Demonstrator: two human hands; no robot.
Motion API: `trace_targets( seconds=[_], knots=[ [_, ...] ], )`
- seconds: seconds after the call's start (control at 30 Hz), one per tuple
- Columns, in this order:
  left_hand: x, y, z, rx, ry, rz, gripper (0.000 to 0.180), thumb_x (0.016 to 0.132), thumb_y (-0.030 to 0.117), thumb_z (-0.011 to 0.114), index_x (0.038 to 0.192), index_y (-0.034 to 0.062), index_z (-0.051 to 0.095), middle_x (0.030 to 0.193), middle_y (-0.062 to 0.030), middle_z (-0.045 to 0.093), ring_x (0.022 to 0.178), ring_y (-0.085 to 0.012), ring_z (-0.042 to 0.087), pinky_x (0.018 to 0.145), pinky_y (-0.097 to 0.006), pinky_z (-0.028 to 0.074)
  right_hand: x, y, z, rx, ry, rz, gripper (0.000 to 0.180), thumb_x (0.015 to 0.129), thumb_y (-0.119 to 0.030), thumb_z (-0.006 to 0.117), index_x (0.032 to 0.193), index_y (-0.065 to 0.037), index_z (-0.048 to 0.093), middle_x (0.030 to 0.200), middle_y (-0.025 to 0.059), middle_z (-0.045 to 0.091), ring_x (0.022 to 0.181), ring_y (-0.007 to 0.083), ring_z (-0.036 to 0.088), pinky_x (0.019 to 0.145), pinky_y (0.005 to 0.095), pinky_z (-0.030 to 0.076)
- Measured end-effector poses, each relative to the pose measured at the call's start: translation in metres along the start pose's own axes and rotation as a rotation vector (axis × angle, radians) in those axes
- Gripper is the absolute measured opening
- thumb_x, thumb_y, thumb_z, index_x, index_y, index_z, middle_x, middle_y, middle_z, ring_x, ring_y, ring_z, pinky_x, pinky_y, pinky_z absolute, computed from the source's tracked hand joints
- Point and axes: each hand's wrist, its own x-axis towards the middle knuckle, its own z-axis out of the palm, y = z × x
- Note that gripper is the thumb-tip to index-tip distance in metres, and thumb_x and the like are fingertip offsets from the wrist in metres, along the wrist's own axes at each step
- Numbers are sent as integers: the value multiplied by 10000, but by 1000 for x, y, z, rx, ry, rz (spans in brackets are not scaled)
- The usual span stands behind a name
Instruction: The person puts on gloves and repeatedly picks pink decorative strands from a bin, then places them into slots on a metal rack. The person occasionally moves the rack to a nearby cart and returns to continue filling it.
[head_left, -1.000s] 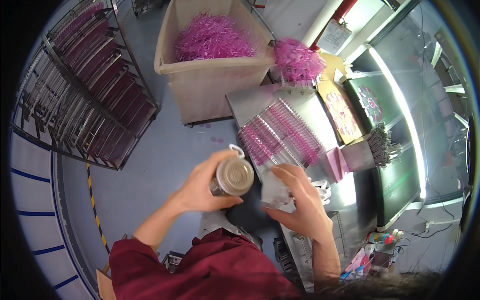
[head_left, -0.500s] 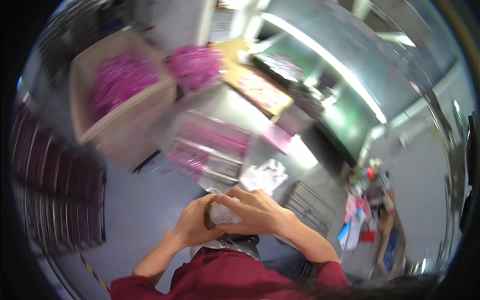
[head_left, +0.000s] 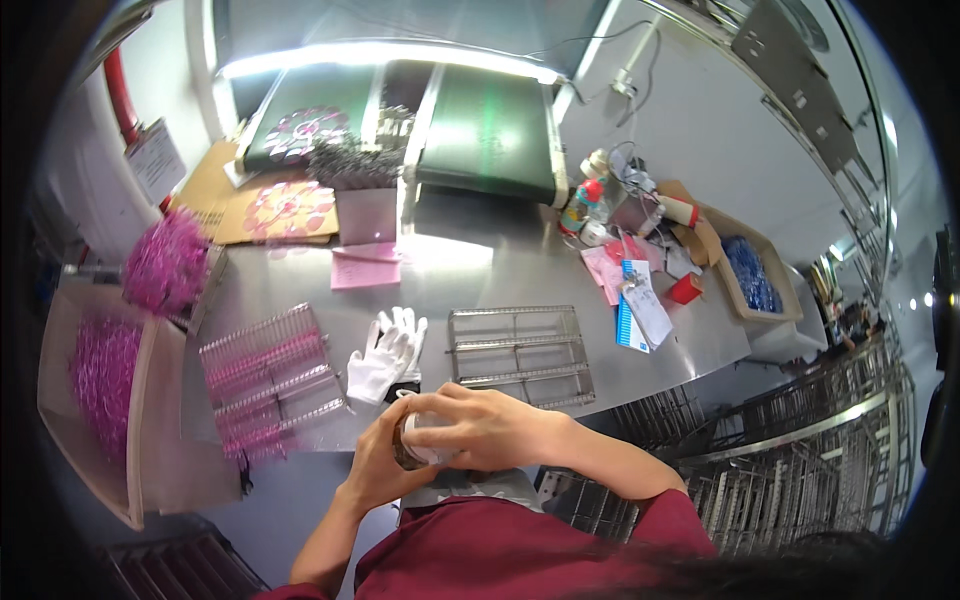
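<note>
In front of my body I hold a round cup-like container (head_left: 424, 452) with a whitish top and a brownish side. My left hand (head_left: 375, 462) is wrapped round its left side. My right hand (head_left: 485, 425) closes over its top from the right, fingers curled, hiding much of it. Just beyond my hands, a pair of white gloves (head_left: 383, 358) lies on the metal table (head_left: 440, 290). A bare wire rack (head_left: 520, 352) stands to their right. Left of the gloves is another wire rack (head_left: 270, 365) carrying shiny pink strips.
Bins of pink strips (head_left: 105, 385) stand at the left. Two dark green conveyor belts (head_left: 490, 135) end at the table's back, near a pink paper (head_left: 365, 268). Bottles, papers and a box of blue pieces (head_left: 750, 275) crowd the right. Stacked racks (head_left: 800, 480) fill the lower right.
My view has swung round to the right and now faces the table and belts squarely. Both hands still hold the container, and the right fingers have shifted over its top.
</note>
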Motion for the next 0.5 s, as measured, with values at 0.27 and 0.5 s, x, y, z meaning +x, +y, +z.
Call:
trace_targets(
  seconds=[0.27,0.5],
  knots=[
    [23,6,13,-34,-154,61,1166,640,252,1008,1612,60,393,1303,-194,707,1161,-358,722,980,-451,585,-20,-7,-20,-166,-147,284,455,975,-407,713,1270,-69,637,955,215,712,735,375,741,601,467,603],
    [32,-1,29,97,-54,105,1146,677,325,985,1603,38,374,1256,-219,707,1100,-420,716,942,-489,577,-19,6,-21,-95,-5,534,571,1025,-528,632,1365,-69,632,981,209,736,803,419,747,687,473,610]
  ],
)
